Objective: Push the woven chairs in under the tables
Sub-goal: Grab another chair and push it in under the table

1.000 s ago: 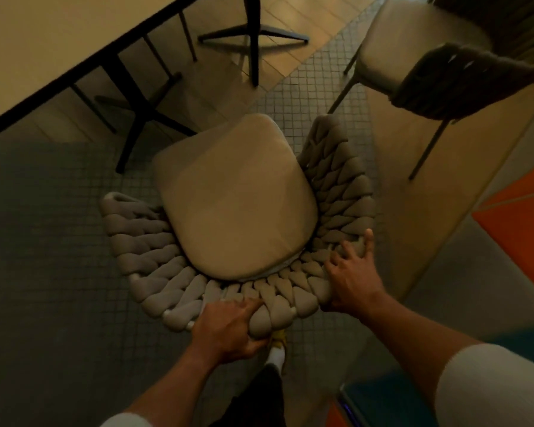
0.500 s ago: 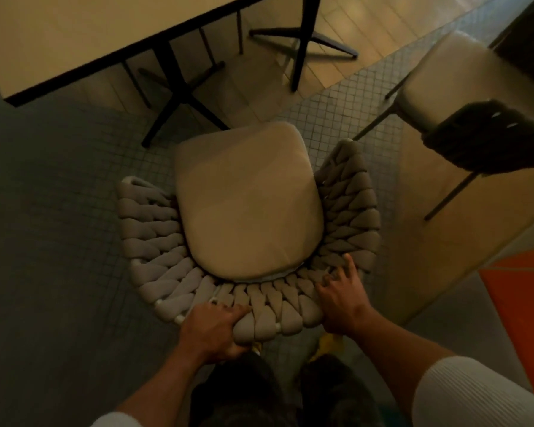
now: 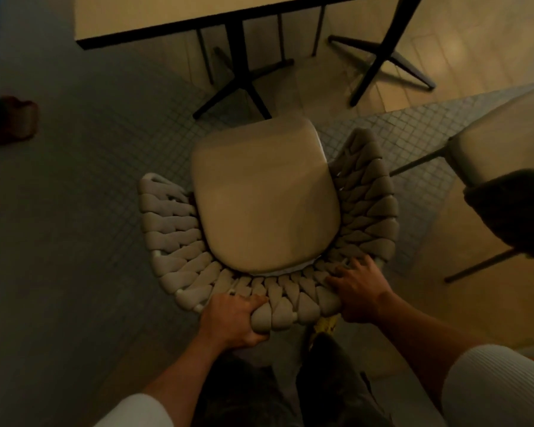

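Bottom centre, my left grip [image 3: 232, 322] curls tight round the back rim of the woven chair [image 3: 265, 211] to steer it. Just right of that, my right grip [image 3: 356, 291] lies with fingers spread on the weave, clasping nothing, to shove. The chair stands mid-frame, its seat facing the counter [image 3: 167, 13] at the top and not yet under it. I count two chairs, including a second chair [image 3: 506, 143] at the right edge, plus one counter and two pedestal bases [image 3: 235, 78].

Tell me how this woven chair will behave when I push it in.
Probably stiff: the woven chair holds its curve where the left hand grips and the right hand presses. It may drag on the tiled floor. Pushed this high up, it could tip forward slightly.
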The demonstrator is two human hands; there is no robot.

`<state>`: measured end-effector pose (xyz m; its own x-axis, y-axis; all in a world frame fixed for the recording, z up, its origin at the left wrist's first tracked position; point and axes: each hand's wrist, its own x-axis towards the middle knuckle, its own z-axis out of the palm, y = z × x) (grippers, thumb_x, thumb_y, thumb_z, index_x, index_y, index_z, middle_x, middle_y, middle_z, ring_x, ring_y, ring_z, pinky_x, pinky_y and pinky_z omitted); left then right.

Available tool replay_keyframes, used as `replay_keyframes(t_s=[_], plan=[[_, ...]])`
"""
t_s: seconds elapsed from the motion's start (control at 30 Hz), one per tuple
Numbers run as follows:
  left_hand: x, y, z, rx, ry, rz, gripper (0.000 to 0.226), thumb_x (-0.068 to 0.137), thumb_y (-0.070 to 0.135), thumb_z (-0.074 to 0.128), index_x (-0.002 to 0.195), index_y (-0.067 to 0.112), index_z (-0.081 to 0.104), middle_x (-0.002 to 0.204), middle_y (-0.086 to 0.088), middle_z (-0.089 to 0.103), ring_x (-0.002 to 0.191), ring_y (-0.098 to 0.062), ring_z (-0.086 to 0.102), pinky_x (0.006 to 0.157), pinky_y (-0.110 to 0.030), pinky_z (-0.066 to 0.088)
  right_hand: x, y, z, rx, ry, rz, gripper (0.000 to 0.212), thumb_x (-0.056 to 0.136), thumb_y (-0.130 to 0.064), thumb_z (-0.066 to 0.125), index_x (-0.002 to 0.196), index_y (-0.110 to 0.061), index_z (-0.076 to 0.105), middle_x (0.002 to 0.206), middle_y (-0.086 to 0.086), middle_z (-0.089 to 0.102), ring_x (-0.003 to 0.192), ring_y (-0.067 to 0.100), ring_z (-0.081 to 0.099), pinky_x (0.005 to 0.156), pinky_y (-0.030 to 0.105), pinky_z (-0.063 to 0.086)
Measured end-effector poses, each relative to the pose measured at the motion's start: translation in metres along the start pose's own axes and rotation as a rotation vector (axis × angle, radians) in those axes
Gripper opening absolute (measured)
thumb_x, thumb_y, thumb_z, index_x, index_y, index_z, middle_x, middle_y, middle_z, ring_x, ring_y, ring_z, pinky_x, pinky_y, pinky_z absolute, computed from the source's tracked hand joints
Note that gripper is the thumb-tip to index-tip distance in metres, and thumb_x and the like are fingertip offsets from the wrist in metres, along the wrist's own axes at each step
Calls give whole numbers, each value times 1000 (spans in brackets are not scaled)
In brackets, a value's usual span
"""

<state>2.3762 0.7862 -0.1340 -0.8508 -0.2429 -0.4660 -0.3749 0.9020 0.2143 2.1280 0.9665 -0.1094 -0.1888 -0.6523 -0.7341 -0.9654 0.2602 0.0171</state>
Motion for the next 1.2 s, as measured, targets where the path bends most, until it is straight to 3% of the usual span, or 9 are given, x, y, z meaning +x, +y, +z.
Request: replay_keyframes(t_s=[0.17, 0.33, 0.43, 0.5, 0.63, 0.83, 1.0, 1.1, 1.2], plan=[[6, 25, -8, -4, 13, -47, 80, 60, 84, 55, 132, 50, 59, 109, 13, 76, 94, -17, 73, 74, -31, 54, -7, 35, 14, -17, 216, -117, 47, 74, -59, 54, 105, -25, 67, 100, 2, 68, 101, 31, 62, 91, 45, 31], [-3, 32, -18, -54, 7, -107, 63, 59, 78, 64, 105, 36, 72, 93, 10, 76, 85, -16, 72, 69, -31, 52, -14, 39, 20, -8, 278, -151, 88, 64, -92, 46, 104, -18, 70, 90, 5, 71, 88, 30, 61, 87, 45, 41], [-7, 29, -19, -10, -41, -125, 60, 62, 75, 60, 107, 36, 69, 96, 11, 75, 90, -18, 70, 76, -33, 51, -16, 36, 13, 20, 245, -137, 103, 57, -103, 39, 109, -20, 70, 98, 3, 73, 94, 30, 60, 92, 46, 37], [-5, 24, -17, 6, -79, -130, 57, 64, 62, 63, 115, 38, 65, 102, 11, 73, 97, -18, 68, 80, -33, 49, -13, 36, 12, 31, 267, -140, 105, 56, -107, 35, 107, -21, 70, 99, 1, 73, 94, 29, 60, 92, 45, 36], [2, 10, -1, 47, -136, -45, 64, 60, 57, 62, 121, 37, 61, 103, 10, 73, 97, -21, 68, 72, -34, 53, -2, 39, 19, -7, 284, -154, 99, 54, -107, 40, 94, -22, 72, 86, -1, 70, 83, 29, 62, 83, 43, 38], [12, -7, 8, 36, -80, 48, 58, 57, 53, 62, 113, 37, 62, 96, 11, 73, 83, -21, 69, 61, -31, 54, 6, 43, 12, -53, 278, -144, 100, 53, -108, 38, 92, -22, 74, 85, -2, 71, 79, 28, 65, 79, 43, 41], [34, -21, -12, 4, 19, -33, 49, 58, 52, 61, 105, 39, 66, 91, 12, 73, 84, -16, 69, 67, -30, 54, 19, 50, -9, -48, 321, -113, 101, 54, -107, 37, 100, -24, 72, 93, -3, 73, 90, 28, 66, 81, 44, 39], [49, -32, -29, 42, 49, -77, 51, 59, 60, 60, 105, 40, 67, 93, 12, 73, 88, -16, 69, 76, -31, 51, 29, 51, -26, -34, 304, -80, 103, 53, -106, 36, 112, -27, 68, 105, -6, 72, 101, 26, 65, 87, 44, 37], [63, -40, -44, 74, 79, -83, 61, 62, 80, 53, 106, 40, 69, 94, 11, 74, 91, -16, 69, 79, -32, 50, 37, 56, -41, 8, 298, -56, 103, 54, -104, 37, 121, -31, 63, 114, -9, 71, 110, 24, 61, 93, 43, 35]])
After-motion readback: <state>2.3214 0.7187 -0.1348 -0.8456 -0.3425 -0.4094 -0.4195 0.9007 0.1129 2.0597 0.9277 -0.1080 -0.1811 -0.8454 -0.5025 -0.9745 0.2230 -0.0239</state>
